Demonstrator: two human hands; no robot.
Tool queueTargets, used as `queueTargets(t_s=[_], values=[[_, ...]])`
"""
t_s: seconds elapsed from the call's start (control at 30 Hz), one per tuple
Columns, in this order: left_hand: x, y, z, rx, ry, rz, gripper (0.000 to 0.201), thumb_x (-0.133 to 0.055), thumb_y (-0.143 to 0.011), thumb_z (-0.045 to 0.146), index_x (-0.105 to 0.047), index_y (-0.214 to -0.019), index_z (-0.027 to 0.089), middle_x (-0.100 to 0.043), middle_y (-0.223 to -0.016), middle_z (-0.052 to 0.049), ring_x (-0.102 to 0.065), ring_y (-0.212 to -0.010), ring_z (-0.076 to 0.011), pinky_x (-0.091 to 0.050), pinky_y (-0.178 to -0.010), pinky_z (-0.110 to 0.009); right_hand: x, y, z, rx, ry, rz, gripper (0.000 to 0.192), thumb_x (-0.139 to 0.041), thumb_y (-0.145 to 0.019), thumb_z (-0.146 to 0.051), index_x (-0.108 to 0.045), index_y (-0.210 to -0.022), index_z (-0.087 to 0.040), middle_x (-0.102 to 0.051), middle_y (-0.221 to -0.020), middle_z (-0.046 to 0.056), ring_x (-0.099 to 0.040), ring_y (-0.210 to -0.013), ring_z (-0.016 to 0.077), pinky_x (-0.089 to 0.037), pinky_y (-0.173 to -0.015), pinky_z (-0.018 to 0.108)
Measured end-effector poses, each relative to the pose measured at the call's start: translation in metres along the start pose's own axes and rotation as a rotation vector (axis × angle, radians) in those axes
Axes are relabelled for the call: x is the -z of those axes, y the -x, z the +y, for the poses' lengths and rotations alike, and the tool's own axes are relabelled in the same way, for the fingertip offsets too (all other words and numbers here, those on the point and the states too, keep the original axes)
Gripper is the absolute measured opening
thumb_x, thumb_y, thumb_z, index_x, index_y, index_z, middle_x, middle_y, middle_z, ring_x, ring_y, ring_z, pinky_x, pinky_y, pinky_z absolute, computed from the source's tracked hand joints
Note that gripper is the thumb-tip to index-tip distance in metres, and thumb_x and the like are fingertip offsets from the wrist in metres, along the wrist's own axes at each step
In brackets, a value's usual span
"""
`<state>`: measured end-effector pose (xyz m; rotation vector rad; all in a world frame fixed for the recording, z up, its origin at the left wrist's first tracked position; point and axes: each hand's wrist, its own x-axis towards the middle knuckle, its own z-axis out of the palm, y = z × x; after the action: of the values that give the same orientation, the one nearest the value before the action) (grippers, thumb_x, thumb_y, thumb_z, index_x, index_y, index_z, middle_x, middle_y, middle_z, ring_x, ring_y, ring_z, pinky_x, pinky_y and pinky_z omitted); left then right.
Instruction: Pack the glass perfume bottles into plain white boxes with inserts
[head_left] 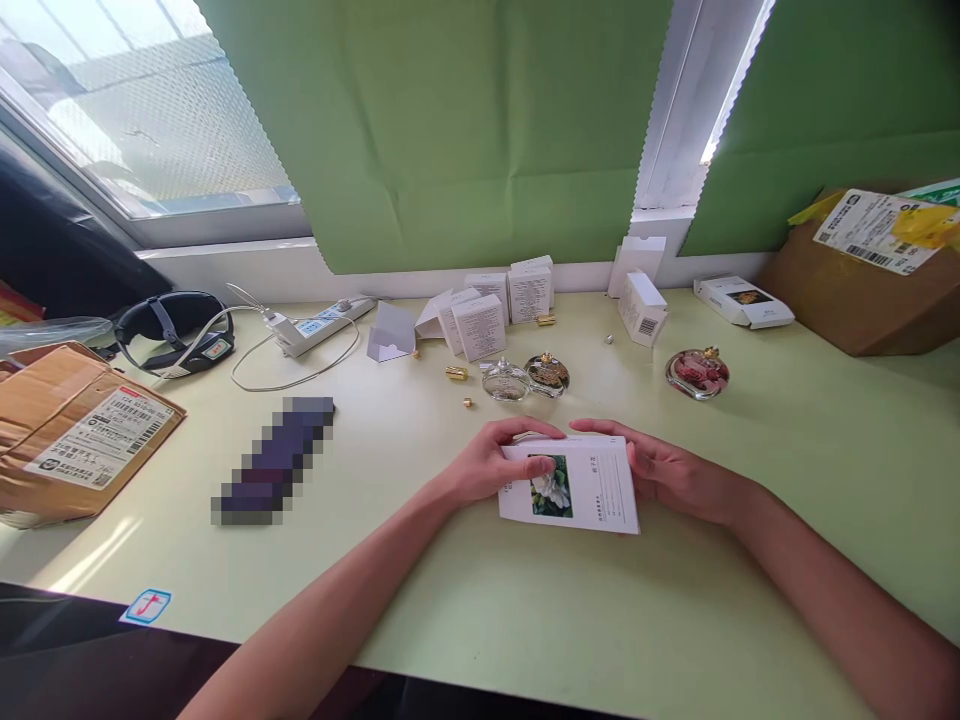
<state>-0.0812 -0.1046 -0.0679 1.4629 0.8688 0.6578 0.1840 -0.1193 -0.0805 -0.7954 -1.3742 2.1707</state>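
Room: green paper (450, 130) covers the window behind the desk.
Surface: pale green desk (525, 620), cardboard boxes (75, 430) at both ends.
Middle: small white boxes (480, 325), perfume bottles (547, 375) beyond the hands.
Carton: white flat carton (581, 490) near the desk's centre.
Hands: left hand (484, 465) and right hand (667, 470) grip its opposite edges.

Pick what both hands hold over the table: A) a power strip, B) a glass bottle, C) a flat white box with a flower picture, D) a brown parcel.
C: the left hand and right hand grip the ends of the white box, whose flower picture faces up.
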Motion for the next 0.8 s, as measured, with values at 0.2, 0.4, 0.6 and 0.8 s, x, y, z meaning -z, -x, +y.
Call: queueTargets(t_s=[0.2, 0.4, 0.6, 0.8], values=[[-0.001, 0.0001, -0.0017, 0.013, 0.031, 0.017, 0.04, -0.074, -0.073, 0.039, -0.067, -0.106, 0.019, -0.068, -0.107, -0.008, -0.066, -0.088, -0.0209, -0.055, -0.071, -0.028, -0.0057, -0.0026, 0.0006, -0.004, -0.008, 0.032, 0.058, -0.047, -0.092, -0.053, -0.035, -0.145, -0.035, -0.055, -0.134, 0.009, -0.055, -0.118, 0.027, -0.046, -0.09, 0.041], [0.0028, -0.003, -0.0002, 0.002, 0.133, 0.115, 0.049, -0.076, -0.071, 0.039, -0.063, -0.115, 0.022, -0.065, -0.115, -0.008, -0.066, -0.089, -0.0219, -0.055, -0.07, -0.029, -0.0024, -0.0069, 0.0041, 0.066, -0.062, -0.028, 0.059, -0.048, -0.091, -0.054, -0.035, -0.146, -0.035, -0.063, -0.119, 0.01, -0.062, -0.093, 0.0218, -0.054, -0.071, 0.035], [0.0056, -0.0046, 0.0005, -0.018, 0.209, 0.158, 0.05, -0.075, -0.072, 0.039, -0.061, -0.118, 0.024, -0.062, -0.12, -0.008, -0.066, -0.09, -0.0208, -0.055, -0.072, -0.03, 0.0001, -0.0043, 0.0003, 0.116, 0.024, -0.104, 0.072, -0.059, -0.088, -0.044, -0.023, -0.15, -0.036, -0.051, -0.137, 0.012, -0.054, -0.112, 0.0253, -0.056, -0.074, 0.035], [-0.0035, -0.0019, -0.0007, 0.001, 0.226, 0.127, 0.047, -0.076, -0.072, 0.038, -0.062, -0.114, 0.021, -0.065, -0.11, -0.007, -0.066, -0.087, -0.0194, -0.054, -0.07, -0.028, 0.0004, -0.0035, 0.0014, 0.105, 0.026, -0.132, 0.086, -0.072, -0.08, -0.035, -0.021, -0.15, -0.038, -0.053, -0.132, 0.011, -0.062, -0.1, 0.023, -0.056, -0.074, 0.035]])
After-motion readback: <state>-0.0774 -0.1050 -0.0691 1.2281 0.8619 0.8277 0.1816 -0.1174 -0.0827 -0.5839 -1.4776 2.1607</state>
